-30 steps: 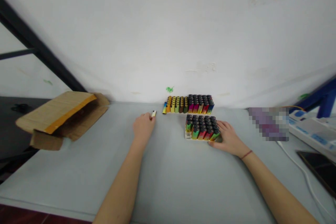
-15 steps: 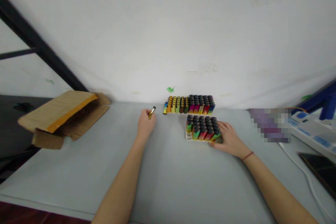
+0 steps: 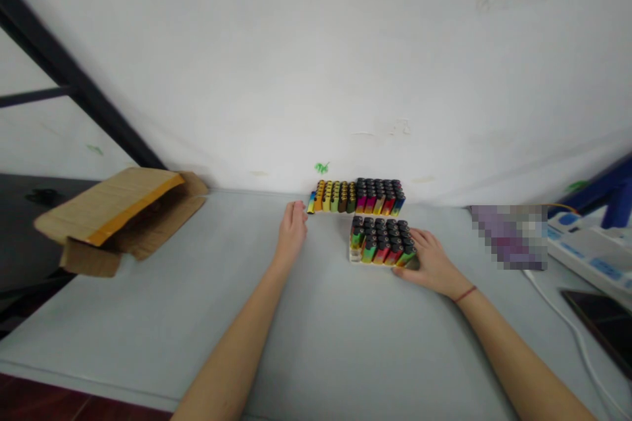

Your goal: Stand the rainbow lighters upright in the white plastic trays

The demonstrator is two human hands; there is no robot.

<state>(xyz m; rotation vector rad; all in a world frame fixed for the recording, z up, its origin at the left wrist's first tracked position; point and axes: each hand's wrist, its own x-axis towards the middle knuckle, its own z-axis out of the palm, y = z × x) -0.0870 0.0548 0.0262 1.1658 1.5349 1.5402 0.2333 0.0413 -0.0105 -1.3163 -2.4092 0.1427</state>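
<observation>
My left hand point(image 3: 292, 231) is closed just left of the back row of lighters, its fingers pinched together; what they hold is hidden. My right hand point(image 3: 428, 260) grips the right side of the front tray of black-topped lighters point(image 3: 382, 240), thumb at the near corner. One slot at that tray's front left corner holds no lighter. Behind it stands a block of black-topped lighters point(image 3: 380, 196). Yellowish gold-topped lighters point(image 3: 336, 196) adjoin that block on the left, with a blue and yellow lighter point(image 3: 311, 202) at their left end.
An open cardboard box point(image 3: 133, 210) lies at the left of the grey table point(image 3: 316, 342). A blurred purple item point(image 3: 506, 237), a white power strip point(image 3: 592, 256), a cable and a dark phone point(image 3: 605, 325) are at the right. The wall rises behind.
My left hand has moved right, towards the back lighters, and turned; the gold lighter that stuck out of it no longer shows. My right hand has stayed on the front tray.
</observation>
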